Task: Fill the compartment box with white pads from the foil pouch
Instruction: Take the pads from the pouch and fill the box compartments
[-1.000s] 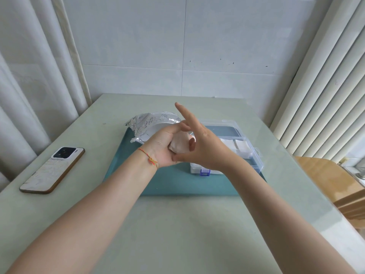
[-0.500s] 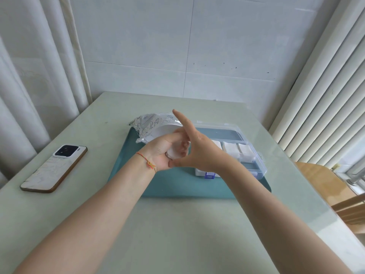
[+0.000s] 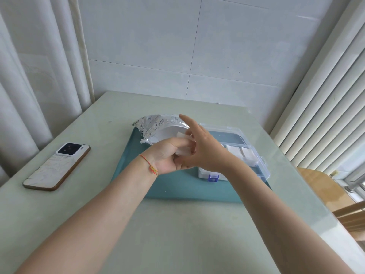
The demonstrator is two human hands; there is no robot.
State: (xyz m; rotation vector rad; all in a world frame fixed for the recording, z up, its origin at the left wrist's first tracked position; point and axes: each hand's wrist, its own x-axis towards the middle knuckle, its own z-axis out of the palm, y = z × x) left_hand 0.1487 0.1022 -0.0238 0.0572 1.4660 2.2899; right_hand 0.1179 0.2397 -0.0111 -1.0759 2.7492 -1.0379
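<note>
Both hands meet above the teal mat (image 3: 177,186). My left hand (image 3: 167,157) curls its fingers round a small stack of white pads (image 3: 182,149). My right hand (image 3: 201,151) is against the same stack, thumb underneath, index finger stretched up and away. Behind them lies the crumpled foil pouch (image 3: 156,125), its mouth showing a white inside. The clear compartment box (image 3: 254,161) stands open to the right, with white pads (image 3: 247,152) in its compartments and a blue latch (image 3: 213,177) at the front. My right wrist hides the box's left part.
A phone (image 3: 57,167) lies face down on the pale green table (image 3: 177,234) to the left. Curtains hang at the left, vertical blinds at the right. A wooden chair (image 3: 324,186) stands past the table's right edge. A tiled wall closes the back.
The stack of pads shows more between my hands, and my left fingers have wrapped further round it. Both hands have stayed above the mat.
</note>
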